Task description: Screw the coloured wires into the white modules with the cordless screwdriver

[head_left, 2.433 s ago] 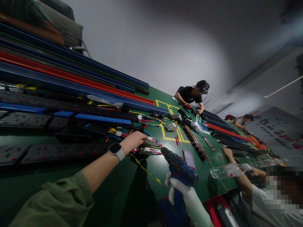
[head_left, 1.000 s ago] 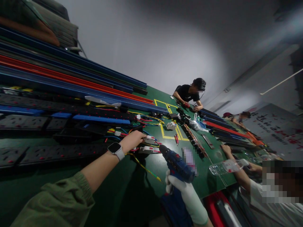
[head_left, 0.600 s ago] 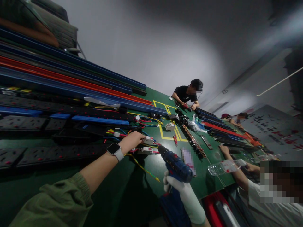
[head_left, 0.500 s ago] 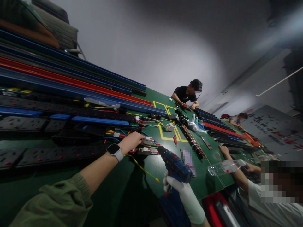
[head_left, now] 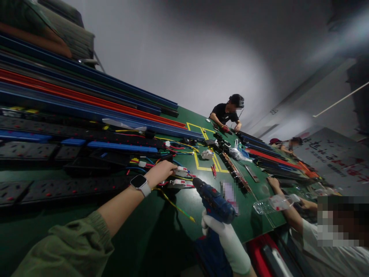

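Observation:
My left hand [head_left: 162, 171], bare with a watch [head_left: 138, 181] at the wrist, has its fingers closed on the end of a small white circuit breaker [head_left: 181, 170] with wires attached. Just nearer to me lies a second white breaker [head_left: 178, 183], red wires coming from it. In my white-gloved right hand [head_left: 215, 227] is a blue cordless drill [head_left: 215, 200], its black chuck pointing at the wired ends of the breakers. The tip sits close to them; whether it touches a screw I cannot make out. A yellow-green wire [head_left: 178, 208] trails across the green table [head_left: 161, 238] below.
Black socket strips [head_left: 77, 188] and long blue and orange rails [head_left: 121, 111] fill the left side. Beyond my hands are a loose breaker [head_left: 206, 154], a red tool [head_left: 213, 171] and copper strips [head_left: 233, 169]. Co-workers [head_left: 226, 115] sit around; a plastic bottle [head_left: 271, 204] lies right.
My hands and the drill stay almost in place, the drill shifting only very slightly. The co-worker across the table has leaned a little to the left.

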Demonstrator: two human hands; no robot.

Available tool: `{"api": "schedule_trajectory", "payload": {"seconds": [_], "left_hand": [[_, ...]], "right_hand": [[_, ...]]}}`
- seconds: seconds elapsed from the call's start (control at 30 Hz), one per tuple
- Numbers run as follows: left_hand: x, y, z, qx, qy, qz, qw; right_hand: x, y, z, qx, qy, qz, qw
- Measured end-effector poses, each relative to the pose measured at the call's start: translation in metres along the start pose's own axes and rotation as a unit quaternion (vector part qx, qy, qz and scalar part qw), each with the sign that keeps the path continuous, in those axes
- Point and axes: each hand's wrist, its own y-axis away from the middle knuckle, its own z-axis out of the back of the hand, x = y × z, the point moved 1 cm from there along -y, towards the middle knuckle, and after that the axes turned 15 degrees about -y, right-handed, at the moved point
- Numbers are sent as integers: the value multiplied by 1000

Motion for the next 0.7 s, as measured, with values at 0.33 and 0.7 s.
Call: {"api": "schedule_trajectory", "payload": {"seconds": [0.33,0.7], "left_hand": [[-3,4,6,-1,-3,-5,1000],[-4,5,9,9,-4,2,1000]], "right_hand": [[-8,-7,3,20,-40,-3,999],[-4,-4,-1,16,-17,16,1000]]}}
